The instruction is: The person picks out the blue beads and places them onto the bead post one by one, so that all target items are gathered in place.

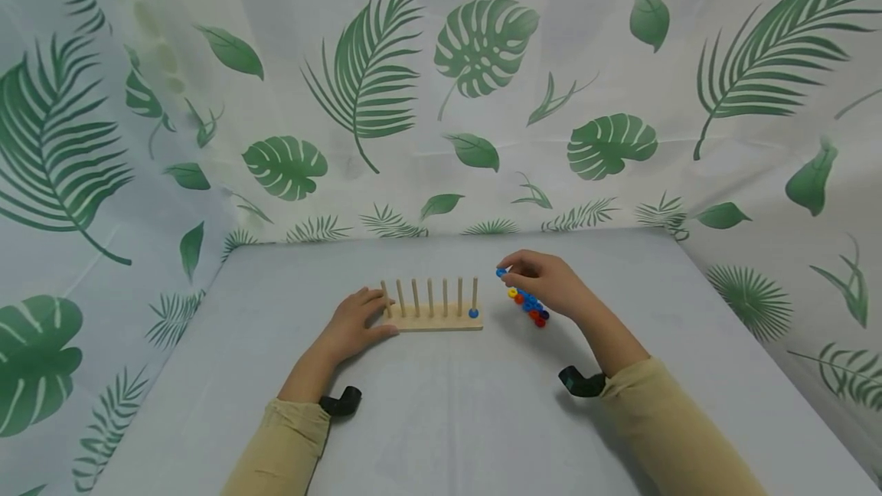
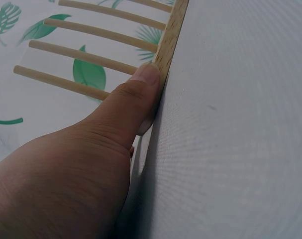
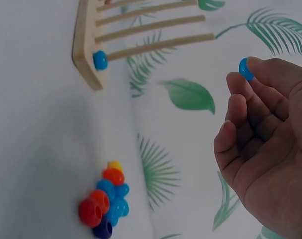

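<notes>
A wooden peg rack (image 1: 434, 321) stands on the table, its pegs upright in a row. My left hand (image 1: 356, 321) grips the rack's left end. In the left wrist view the thumb (image 2: 141, 82) lies along the base's edge, while the other fingers are mostly hidden. One blue bead (image 1: 473, 313) sits at the bottom of the rightmost peg. To the right of the rack, my right hand (image 1: 547, 282) is raised and pinches another blue bead (image 3: 246, 68) between thumb and index finger. Below that hand lies a pile of beads (image 1: 529, 303) in blue, red, orange, yellow and dark blue.
The white table (image 1: 441, 412) reaches back to a hanging white cloth (image 1: 400, 197) printed with green leaves. Black wrist mounts (image 1: 582, 383) stick out inward from both sleeves.
</notes>
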`<move>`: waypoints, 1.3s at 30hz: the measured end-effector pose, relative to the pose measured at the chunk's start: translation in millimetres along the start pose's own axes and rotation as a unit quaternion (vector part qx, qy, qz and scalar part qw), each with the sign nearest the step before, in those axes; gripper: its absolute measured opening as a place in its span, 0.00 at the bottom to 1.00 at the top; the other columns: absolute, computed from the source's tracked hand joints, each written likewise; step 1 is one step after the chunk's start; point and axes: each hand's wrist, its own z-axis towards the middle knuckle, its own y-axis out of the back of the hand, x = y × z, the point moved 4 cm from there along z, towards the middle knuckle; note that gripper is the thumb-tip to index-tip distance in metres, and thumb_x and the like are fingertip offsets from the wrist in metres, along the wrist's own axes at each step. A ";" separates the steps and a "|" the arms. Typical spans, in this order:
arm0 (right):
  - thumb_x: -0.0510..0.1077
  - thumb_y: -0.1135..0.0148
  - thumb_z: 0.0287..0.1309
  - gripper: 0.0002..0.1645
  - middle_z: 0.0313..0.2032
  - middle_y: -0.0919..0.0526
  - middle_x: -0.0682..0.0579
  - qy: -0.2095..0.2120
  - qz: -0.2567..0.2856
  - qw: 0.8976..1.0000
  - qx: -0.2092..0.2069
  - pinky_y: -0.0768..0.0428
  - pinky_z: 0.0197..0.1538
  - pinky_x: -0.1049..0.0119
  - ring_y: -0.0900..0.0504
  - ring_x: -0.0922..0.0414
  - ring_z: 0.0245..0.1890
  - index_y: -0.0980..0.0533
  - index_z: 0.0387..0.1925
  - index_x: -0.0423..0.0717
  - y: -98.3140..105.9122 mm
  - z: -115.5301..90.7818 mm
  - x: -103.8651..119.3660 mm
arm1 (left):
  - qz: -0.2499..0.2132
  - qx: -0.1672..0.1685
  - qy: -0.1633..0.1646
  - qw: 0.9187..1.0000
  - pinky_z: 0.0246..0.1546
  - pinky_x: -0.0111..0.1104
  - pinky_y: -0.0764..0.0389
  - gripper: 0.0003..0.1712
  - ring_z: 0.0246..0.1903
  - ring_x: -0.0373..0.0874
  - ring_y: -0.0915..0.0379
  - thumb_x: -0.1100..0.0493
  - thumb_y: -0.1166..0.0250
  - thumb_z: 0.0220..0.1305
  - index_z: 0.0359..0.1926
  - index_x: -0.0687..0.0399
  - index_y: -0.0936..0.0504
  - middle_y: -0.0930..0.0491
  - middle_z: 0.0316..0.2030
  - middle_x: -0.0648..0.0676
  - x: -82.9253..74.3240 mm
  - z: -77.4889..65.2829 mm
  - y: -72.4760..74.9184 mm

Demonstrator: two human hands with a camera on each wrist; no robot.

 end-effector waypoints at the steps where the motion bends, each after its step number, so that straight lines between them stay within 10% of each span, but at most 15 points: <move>1: 0.56 0.37 0.66 0.14 0.38 0.15 0.54 0.003 0.002 1.000 0.001 0.17 0.47 0.61 0.19 0.52 0.41 0.20 0.50 0.59 -2.1 1.1 2.4 | 0.000 -0.001 -0.001 1.000 0.73 0.59 0.45 0.35 0.73 0.64 0.47 0.39 0.33 0.61 0.65 0.49 0.24 0.32 0.69 0.58 -0.1 -0.5 0.3; 39: 0.54 0.37 0.66 0.13 0.31 0.16 0.48 0.040 0.040 0.998 0.000 0.23 0.36 0.62 0.22 0.53 0.34 0.21 0.50 0.59 -37.4 16.4 9.6 | -0.001 -0.001 -0.003 1.000 0.73 0.59 0.45 0.35 0.74 0.63 0.48 0.40 0.33 0.62 0.65 0.50 0.25 0.32 0.69 0.58 -2.1 -2.3 2.0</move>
